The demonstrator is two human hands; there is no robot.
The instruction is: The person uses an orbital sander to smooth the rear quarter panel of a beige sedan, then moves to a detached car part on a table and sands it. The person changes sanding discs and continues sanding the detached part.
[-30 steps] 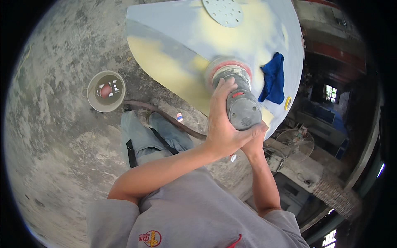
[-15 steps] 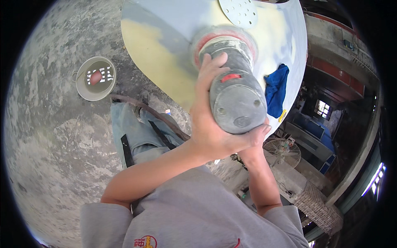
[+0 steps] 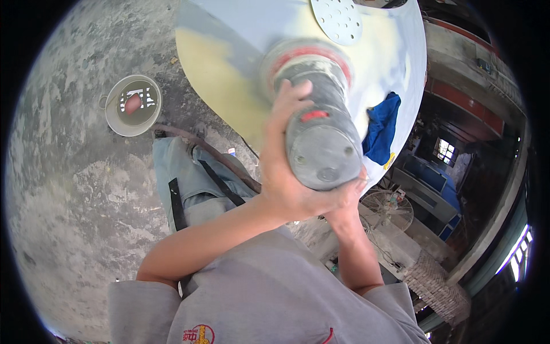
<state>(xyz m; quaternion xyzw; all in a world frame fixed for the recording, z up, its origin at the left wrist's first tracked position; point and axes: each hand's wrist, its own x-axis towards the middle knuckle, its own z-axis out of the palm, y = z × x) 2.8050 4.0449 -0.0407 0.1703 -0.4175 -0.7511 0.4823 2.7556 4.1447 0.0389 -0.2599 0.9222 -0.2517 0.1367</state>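
Note:
A dusty grey power sander (image 3: 321,146) with a red mark lies with its round pad pressed on a curved panel (image 3: 217,86) patched in pale yellow and grey. My left hand (image 3: 286,178) wraps around the body from the left, its fingers reaching along the upper side. At the lower right of the tool's rear end, my right hand (image 3: 350,198) grips it, with most of its fingers hidden beneath the sander. The pad's edge is smeared by motion. Above the pad rests a white disc with holes (image 3: 338,20). A crumpled blue cloth (image 3: 382,129) lies on the panel's right side.
To the left, a round basin (image 3: 130,125) of water with a reddish object stands on the worn concrete floor (image 3: 74,189). A hose (image 3: 215,157) runs beside my left leg. Right of the panel stand a round fan (image 3: 392,209) and a stack of bricks (image 3: 432,286).
The sander has shifted slightly left across the panel, with both my hands still on it. The panel and disc appear a little farther right in view.

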